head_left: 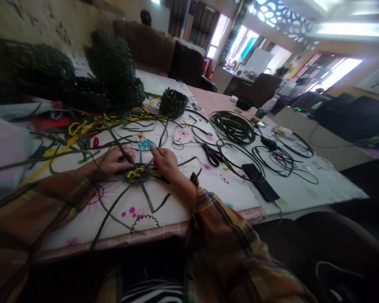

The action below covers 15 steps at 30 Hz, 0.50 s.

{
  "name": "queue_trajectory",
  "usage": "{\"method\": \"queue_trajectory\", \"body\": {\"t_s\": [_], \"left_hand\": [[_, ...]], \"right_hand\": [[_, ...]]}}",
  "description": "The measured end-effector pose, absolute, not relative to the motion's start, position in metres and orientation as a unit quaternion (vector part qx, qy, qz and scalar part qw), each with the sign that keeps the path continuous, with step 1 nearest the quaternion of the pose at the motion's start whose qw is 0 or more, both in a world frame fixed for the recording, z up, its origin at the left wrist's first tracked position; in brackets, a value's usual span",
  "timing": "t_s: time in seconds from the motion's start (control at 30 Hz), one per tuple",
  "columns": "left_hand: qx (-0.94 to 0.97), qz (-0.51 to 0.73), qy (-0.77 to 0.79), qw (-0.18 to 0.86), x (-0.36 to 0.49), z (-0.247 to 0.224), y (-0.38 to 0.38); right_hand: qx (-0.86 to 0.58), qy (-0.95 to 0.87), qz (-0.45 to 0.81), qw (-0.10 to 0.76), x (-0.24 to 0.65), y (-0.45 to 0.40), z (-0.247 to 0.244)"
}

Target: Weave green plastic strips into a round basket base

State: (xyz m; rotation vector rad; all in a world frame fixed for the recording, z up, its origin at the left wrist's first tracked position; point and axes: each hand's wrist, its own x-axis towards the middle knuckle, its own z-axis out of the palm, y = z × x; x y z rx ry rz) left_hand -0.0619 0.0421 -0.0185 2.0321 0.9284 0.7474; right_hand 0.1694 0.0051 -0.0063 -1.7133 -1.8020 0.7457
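A small round base woven from dark green strips (139, 179) lies on the table in front of me, with long strip ends fanning out from it. A yellow knotted piece (135, 172) sits at its middle. My left hand (118, 160) rests at the base's left edge, fingers curled around a green strip that runs up past it. On the far right side, my right hand (164, 162) pinches another green strip between thumb and finger. The fingertips partly hide where the strips meet the weave.
Scissors (212, 155) and a phone (260, 182) lie to the right, near a coil of green strip (232, 127). A small woven basket (173, 102) stands behind. Larger baskets (110, 69) and yellow strips (82, 134) crowd the left. People sit farther back.
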Motion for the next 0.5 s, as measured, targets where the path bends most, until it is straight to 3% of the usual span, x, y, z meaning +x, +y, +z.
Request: {"method": "queue_trajectory", "body": {"t_s": [0.1, 0.17, 0.5], "left_hand": [[0.812, 0.275, 0.376, 0.351, -0.062, -0.015, 0.038], [0.819, 0.265, 0.386, 0.331, -0.064, -0.015, 0.038], [0.789, 0.322, 0.475, 0.22, -0.071, -0.043, 0.042]], "right_hand": [[-0.608, -0.767, 0.17, 0.113, 0.173, -0.005, -0.002], [-0.576, -0.802, 0.144, 0.064, 0.173, -0.009, -0.001], [-0.577, -0.805, 0.129, 0.057, 0.167, -0.017, 0.001]]}}
